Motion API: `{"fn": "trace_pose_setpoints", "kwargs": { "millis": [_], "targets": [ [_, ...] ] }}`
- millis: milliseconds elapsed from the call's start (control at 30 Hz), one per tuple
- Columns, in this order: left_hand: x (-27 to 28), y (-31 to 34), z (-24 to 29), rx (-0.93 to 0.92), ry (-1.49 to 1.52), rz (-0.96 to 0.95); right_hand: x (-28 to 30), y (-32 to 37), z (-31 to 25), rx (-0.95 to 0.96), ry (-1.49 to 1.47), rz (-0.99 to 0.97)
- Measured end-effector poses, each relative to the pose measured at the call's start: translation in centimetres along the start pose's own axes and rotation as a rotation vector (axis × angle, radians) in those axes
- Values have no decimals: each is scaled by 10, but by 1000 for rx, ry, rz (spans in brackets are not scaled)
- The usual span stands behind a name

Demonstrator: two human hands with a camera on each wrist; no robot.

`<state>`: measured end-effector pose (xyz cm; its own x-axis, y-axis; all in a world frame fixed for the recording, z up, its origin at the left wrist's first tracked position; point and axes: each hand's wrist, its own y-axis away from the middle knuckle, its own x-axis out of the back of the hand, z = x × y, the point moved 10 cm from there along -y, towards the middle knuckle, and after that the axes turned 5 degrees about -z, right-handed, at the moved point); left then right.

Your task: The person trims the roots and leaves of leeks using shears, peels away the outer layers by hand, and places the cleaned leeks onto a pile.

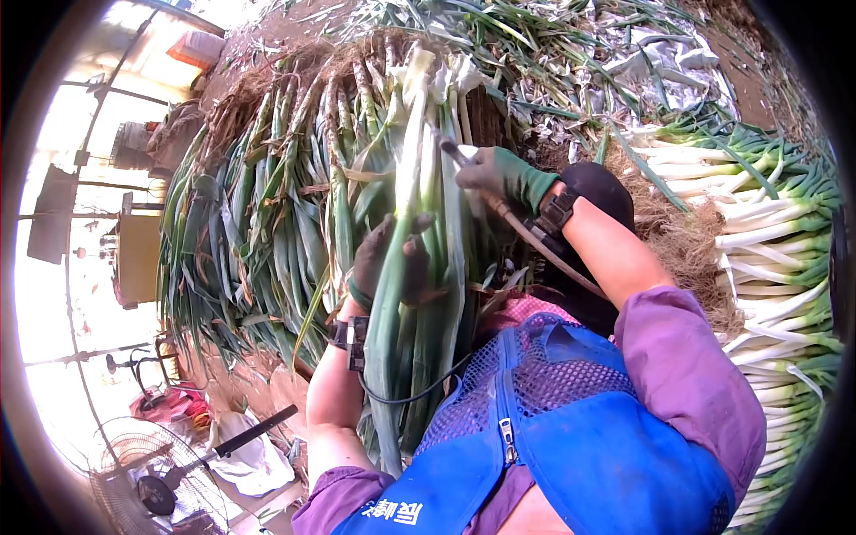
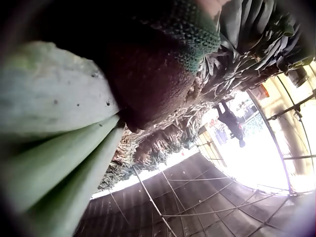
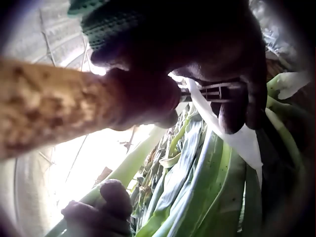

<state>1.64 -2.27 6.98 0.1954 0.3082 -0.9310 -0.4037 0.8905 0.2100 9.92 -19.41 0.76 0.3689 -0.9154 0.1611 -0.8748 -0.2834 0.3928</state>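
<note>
In the head view the left hand (image 1: 388, 259), in a dark glove, grips a long leek (image 1: 408, 178) with its white end up; more leeks stand against it. To the right, the right hand (image 1: 504, 174) in a green glove holds a nozzle-like tool (image 1: 453, 150), tip toward the white stalks, with a hose (image 1: 553, 250) trailing back. The right wrist view shows the hand's fingers (image 3: 232, 116) curled by a thin metal part and a white strip of leaf (image 3: 210, 111). Thick leek leaves (image 2: 54, 94) fill the left of the left wrist view, beside the gloved hand (image 2: 153, 74).
A long pile of untrimmed leeks (image 1: 259, 205) lies at left, roots upward. Clean white leeks (image 1: 767, 241) are stacked at right. Loose leaves (image 1: 544, 71) litter the ground behind. A standing fan (image 1: 156, 490) is at lower left, and a dark round object (image 1: 602, 192) sits below the right wrist.
</note>
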Motion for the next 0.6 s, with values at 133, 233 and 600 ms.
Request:
{"fn": "trace_pose_setpoints", "kwargs": {
  "millis": [133,233,600],
  "targets": [
    [25,8,1,166,-541,497,6,34,5,-78,-102,33],
    [5,8,38,180,-1408,481,2,58,15,-25,-118,20],
    [59,29,195,63,-1955,1318,2,88,51,-39,-163,124]
  ]
}}
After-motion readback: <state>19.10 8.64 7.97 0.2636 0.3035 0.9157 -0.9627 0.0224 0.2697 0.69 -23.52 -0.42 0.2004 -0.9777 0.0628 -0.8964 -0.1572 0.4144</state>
